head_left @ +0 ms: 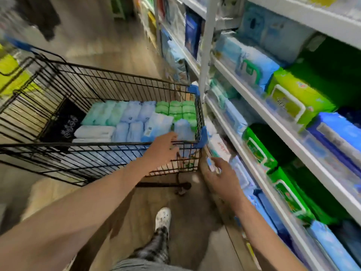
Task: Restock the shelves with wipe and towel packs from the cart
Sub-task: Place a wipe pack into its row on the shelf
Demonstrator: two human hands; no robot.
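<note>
You are standing in a shop aisle, shelves at your right. Your left hand is gripping the cart rim at its near right corner, above the packs. Your right hand is hanging loosely spread beside the lower shelf.

A retail shop aisle, seen from above the shopper's arms. White metal shelving tiers run along the right, packed with green plastic wipe packs, lime-yellow packs and blue ones set face-out in rows. A black wire shopping cart with blue corner guards stands on the brown wood-look floor, loaded with pale blue and green wrapped packs. The left hand grips the cart's near rim, beside the shelving.
</note>
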